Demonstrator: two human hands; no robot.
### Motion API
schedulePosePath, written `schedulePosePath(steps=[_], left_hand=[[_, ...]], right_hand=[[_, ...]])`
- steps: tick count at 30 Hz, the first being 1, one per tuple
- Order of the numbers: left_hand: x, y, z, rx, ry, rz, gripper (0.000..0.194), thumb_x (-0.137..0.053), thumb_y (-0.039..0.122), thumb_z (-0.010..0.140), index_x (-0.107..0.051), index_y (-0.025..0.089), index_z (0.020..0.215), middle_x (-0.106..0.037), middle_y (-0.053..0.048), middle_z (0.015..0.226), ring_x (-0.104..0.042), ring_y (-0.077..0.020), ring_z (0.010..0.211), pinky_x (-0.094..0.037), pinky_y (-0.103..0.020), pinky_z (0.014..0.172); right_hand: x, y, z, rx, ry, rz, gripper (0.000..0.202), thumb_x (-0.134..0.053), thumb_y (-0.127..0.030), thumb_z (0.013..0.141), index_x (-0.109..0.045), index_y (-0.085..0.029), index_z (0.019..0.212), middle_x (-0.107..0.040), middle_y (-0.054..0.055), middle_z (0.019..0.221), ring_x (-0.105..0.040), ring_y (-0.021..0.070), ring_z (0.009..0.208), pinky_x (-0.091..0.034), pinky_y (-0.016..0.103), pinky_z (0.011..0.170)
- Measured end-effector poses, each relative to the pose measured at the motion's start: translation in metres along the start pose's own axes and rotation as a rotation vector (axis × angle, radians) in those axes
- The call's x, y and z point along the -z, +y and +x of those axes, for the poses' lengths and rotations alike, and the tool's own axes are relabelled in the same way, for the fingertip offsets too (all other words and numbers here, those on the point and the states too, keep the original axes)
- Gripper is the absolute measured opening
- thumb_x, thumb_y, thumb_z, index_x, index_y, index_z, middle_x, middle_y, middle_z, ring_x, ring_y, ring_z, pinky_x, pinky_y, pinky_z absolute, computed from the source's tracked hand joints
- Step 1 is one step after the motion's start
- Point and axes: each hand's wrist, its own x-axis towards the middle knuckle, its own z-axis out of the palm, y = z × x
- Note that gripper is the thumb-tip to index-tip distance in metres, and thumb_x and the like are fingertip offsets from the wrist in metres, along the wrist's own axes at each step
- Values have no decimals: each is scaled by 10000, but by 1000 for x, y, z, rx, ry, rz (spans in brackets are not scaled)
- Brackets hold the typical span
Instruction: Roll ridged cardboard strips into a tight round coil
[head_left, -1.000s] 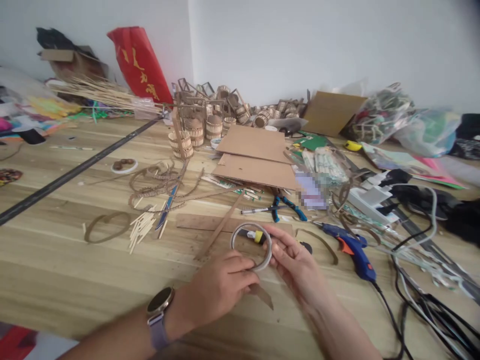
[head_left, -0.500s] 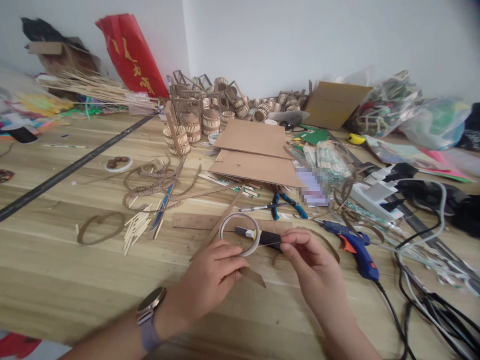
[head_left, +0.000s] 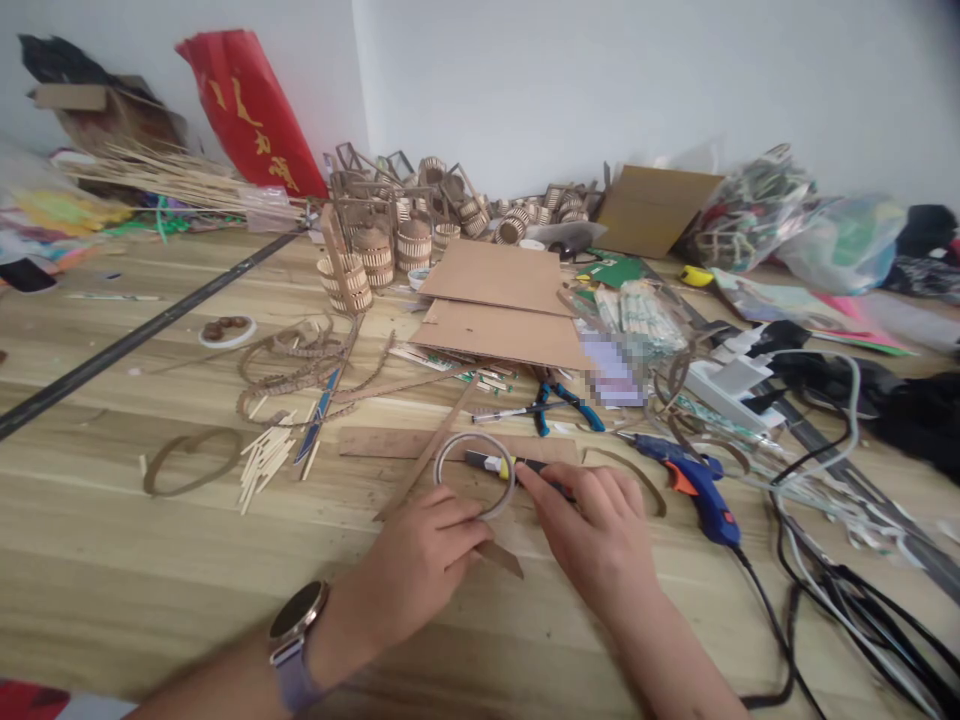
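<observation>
Since the earlier frame, the right hand (head_left: 600, 530) has come inward, from out to the right back to the rim of the tape roll (head_left: 475, 436). Taking the roll as the clock's centre, I see a looped brown strip (head_left: 180, 490) at nine o'clock, with a pile of short sticks (head_left: 262, 462) nearer on that side. Next comes the left hand (head_left: 412, 560), at about seven, its fingers pinched narrow on the roll's lower rim, a brown strip (head_left: 501, 558) poking out beneath them. The roll stands tilted above the tabletop, a box cutter (head_left: 477, 460) showing through and beyond it. The right index finger reaches the right-hand rim, the others bent; whether they grip anything, I cannot tell. Blue-handled pliers (head_left: 577, 405) lie towards two, a glue gun (head_left: 705, 495) at three. To do this well, I'd say, keep the left pinch firm but light so the thin ring keeps its shape, work the rim with a fingertip, and mind the cutter close by.
</observation>
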Motion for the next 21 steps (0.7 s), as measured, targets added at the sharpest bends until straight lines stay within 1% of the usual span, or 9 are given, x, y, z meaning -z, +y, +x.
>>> schedulePosePath(steps=[5, 7, 9, 12, 15, 17, 18, 20, 21], left_hand=[[-1, 0, -2, -9, -1, 30, 239, -523, 12, 871, -696, 175, 882, -723, -61, 951, -627, -202, 863, -559, -338, 777], [-2, -1, -2, -9, 16, 29, 240, -519, 13, 868, -695, 175, 885, -725, -59, 933, -631, -202, 856, -563, -340, 772], [-2, -1, -2, -20, 37, 15, 243, -517, 8, 865, -694, 170, 901, -728, -61, 938, -637, -203, 865, -565, -341, 781], [-1, 0, -2, -33, 76, -13, 257, -507, 12, 871, -697, 179, 917, -725, -65, 952, -643, -192, 859, -565, -316, 768], [3, 4, -2, -39, 91, -39, 237, -519, 35, 883, -696, 189, 916, -716, -59, 915, -640, -182, 830, -559, -286, 737], [6, 5, -2, -37, 101, -55, 224, -531, 40, 884, -695, 187, 926, -710, -55, 887, -639, -181, 823, -556, -279, 734], [7, 5, -2, -28, 106, -60, 224, -536, 37, 880, -696, 185, 931, -705, -53, 873, -639, -180, 818, -557, -280, 736], [9, 4, -2, 6, 107, -58, 234, -553, 26, 859, -705, 186, 935, -701, -68, 928, -649, -196, 866, -564, -317, 787], [9, 3, -2, 32, 98, -48, 239, -566, 23, 845, -713, 191, 928, -694, -88, 1024, -650, -219, 938, -561, -358, 838]], right_hand=[[1, 0, -1, 37, -99, -53, 226, -524, -88, 932, -685, -246, 935, -691, 24, 799, -550, 178, 732, -367, 345, 773], [0, 1, -1, 9, -113, -19, 196, -544, -110, 924, -682, -247, 899, -691, 22, 798, -563, 178, 728, -371, 348, 774], [-1, -1, 0, -66, -104, 89, 163, -555, -139, 916, -676, -236, 865, -683, 30, 793, -578, 180, 719, -388, 341, 732], [-3, -2, 3, -292, -115, 407, 150, -561, -157, 876, -673, -232, 810, -662, 39, 782, -609, 187, 731, -434, 318, 664], [-5, 6, 5, -597, -122, 740, 106, -628, -161, 761, -691, -237, 724, -638, 25, 722, -595, 185, 678, -448, 299, 604], [-6, 18, 2, -813, -38, 863, 52, -689, -188, 691, -689, -234, 666, -629, 11, 678, -559, 176, 632, -427, 296, 587], [-6, 26, 0, -895, 27, 879, 42, -703, -218, 688, -678, -234, 657, -628, 5, 670, -553, 176, 637, -424, 299, 603], [-6, 40, -4, -1001, 150, 870, 79, -660, -297, 767, -650, -238, 715, -630, 0, 713, -551, 174, 676, -424, 308, 648], [-6, 45, -5, -1036, 195, 869, 98, -643, -327, 797, -644, -241, 749, -633, 1, 742, -555, 175, 702, -428, 313, 674]])
